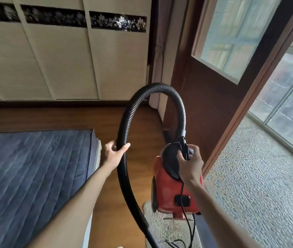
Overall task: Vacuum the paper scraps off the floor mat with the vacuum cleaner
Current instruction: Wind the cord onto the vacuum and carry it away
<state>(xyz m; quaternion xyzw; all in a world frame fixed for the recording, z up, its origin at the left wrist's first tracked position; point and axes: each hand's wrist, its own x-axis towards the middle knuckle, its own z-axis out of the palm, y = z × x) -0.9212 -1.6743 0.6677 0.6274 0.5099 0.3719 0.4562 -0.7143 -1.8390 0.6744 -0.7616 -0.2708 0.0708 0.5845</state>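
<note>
A red vacuum cleaner [172, 190] with a black top hangs above the floor, held up by its black handle, which my right hand [189, 162] grips. Its ribbed black hose [124, 122] loops up from the body in a tall arch and runs down past the bottom edge. My left hand [112, 154] curls around the hose on the left side of the arch. Below the vacuum lies a pale speckled floor mat [161, 228]. A black power cord [189, 228] dangles from the vacuum's rear. I cannot make out any paper scraps on the mat.
A bed with a blue quilted cover [33, 176] fills the lower left. Wardrobe doors [61, 59] stand at the back. An open brown door [213, 104] is on the right, leading to a pebble-patterned floor [258, 176] and windows. Wooden floor [138, 119] runs between the bed and the door.
</note>
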